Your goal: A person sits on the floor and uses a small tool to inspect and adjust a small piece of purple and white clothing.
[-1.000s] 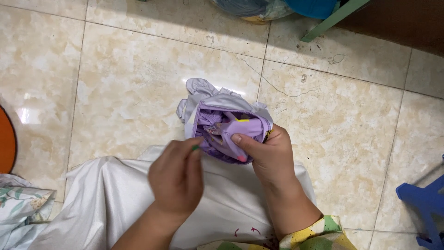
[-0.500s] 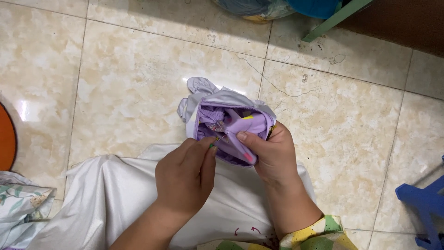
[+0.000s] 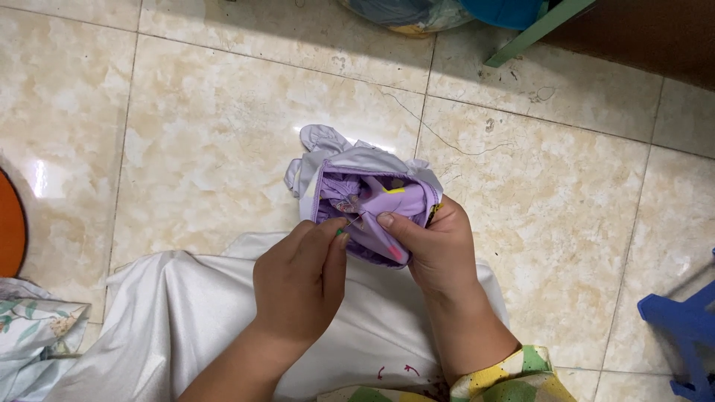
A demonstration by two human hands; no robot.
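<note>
The lilac garment (image 3: 363,195) is bunched up over the tiled floor (image 3: 208,134), just beyond the white cloth (image 3: 186,320) on the person's lap. The right hand (image 3: 439,249) is clamped on the garment's near edge, thumb pressed on top. The left hand (image 3: 302,286), just left of the garment, pinches a thin needle (image 3: 351,222) between closed fingertips, its tip touching the lilac fabric.
</note>
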